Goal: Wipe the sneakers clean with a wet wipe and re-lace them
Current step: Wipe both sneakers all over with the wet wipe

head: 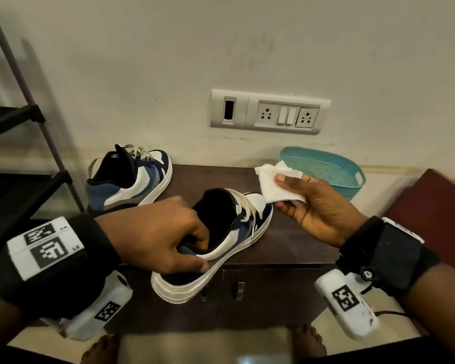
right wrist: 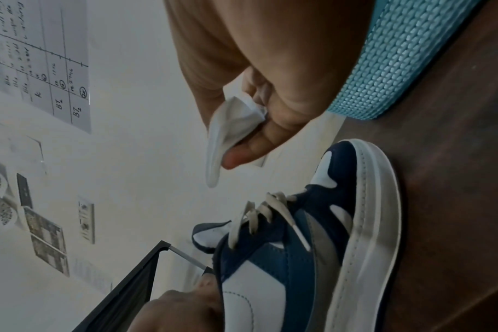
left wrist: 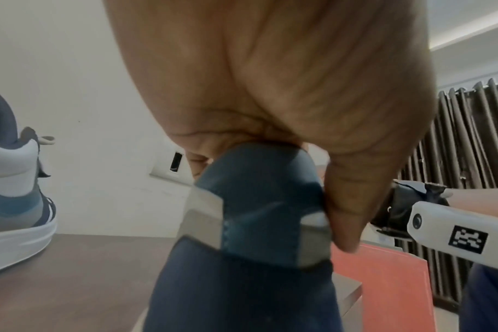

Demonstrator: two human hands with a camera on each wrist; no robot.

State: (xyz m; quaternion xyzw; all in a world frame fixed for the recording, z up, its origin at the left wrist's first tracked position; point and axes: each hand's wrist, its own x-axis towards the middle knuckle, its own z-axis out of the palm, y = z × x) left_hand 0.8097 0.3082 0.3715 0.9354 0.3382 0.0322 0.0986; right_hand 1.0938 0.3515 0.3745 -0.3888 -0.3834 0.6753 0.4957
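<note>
Near sneaker (head: 221, 232), cabinet (head: 294, 248) front: your left hand (head: 158, 237) grips its heel collar; second sneaker (head: 132, 179) behind. Right hand (head: 321, 211) pinches wipe (head: 276, 185) above the toe; heel overhangs the edge, so a hard wipe may tip it

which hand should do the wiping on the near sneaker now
Right. The right hand already pinches the wet wipe just above the near sneaker toe, while the left hand grips its heel, steadying it.

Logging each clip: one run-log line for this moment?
left hand grips near sneaker heel | right hand holds wet wipe above toe | wiping pending
</note>
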